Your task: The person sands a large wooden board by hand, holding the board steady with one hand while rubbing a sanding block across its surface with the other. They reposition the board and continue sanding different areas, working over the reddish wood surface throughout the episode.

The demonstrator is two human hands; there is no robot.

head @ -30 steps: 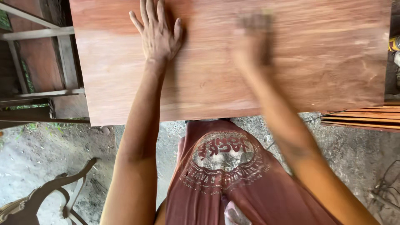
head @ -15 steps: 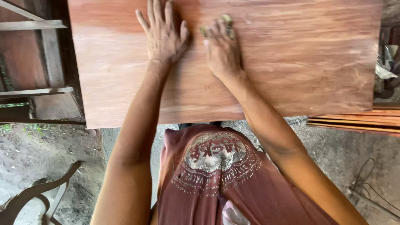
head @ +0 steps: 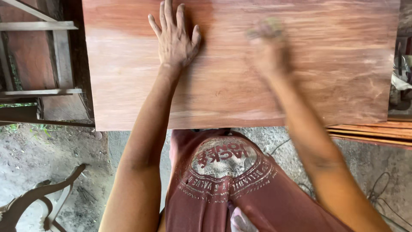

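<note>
A broad reddish-brown wooden board [head: 343, 68] lies flat in front of me and fills the upper part of the head view. My left hand [head: 174, 38] rests flat on it, fingers spread, palm down, holding nothing. My right hand [head: 268, 47] is blurred with motion on the board's middle. Its fingers press a small greenish-grey piece, apparently sandpaper [head: 265, 29], against the wood. Pale dusty streaks show on the board's surface around both hands.
A wooden frame with rails [head: 38, 56] stands at the left. Stacked thin boards [head: 373, 133] lie under the right edge. A curved carved wooden piece [head: 43, 197] lies on the dirt floor at lower left. Cables [head: 382, 189] trail on the ground at right.
My right hand with the sandpaper slid left toward my left hand, then back to the right across the board. My left hand stayed flat in place.
</note>
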